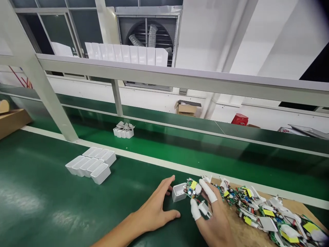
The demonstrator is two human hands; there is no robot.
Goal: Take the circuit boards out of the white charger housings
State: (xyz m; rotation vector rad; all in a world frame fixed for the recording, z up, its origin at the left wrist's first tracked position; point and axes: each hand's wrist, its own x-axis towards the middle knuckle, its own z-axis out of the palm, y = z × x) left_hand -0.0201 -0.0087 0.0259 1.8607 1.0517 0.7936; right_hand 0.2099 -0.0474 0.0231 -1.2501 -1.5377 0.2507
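A small white open-topped plastic case (pixel 179 192) stands on the green bench just right of my left hand (pixel 160 206). That hand has its thumb and fingers spread, with the case near the gap between them. My right hand (pixel 212 209), wearing white covers on the thumb and a finger, grips a circuit board (pixel 192 188) with a yellow-wrapped part and several components. The board's left end is at the case's opening; I cannot tell how far it reaches inside. A white plug piece (pixel 205 208) with metal pins hangs below the board, beside my right palm.
Several white cases (pixel 89 164) sit grouped on the bench at left. More boards with white pieces (pixel 267 212) are heaped on brown cardboard (pixel 238 230) at right. Beyond the pale bench edge, a cluster of filled white cases (pixel 123 130) rests on a green belt (pixel 159 145). A metal post (pixel 50 85) rises at left.
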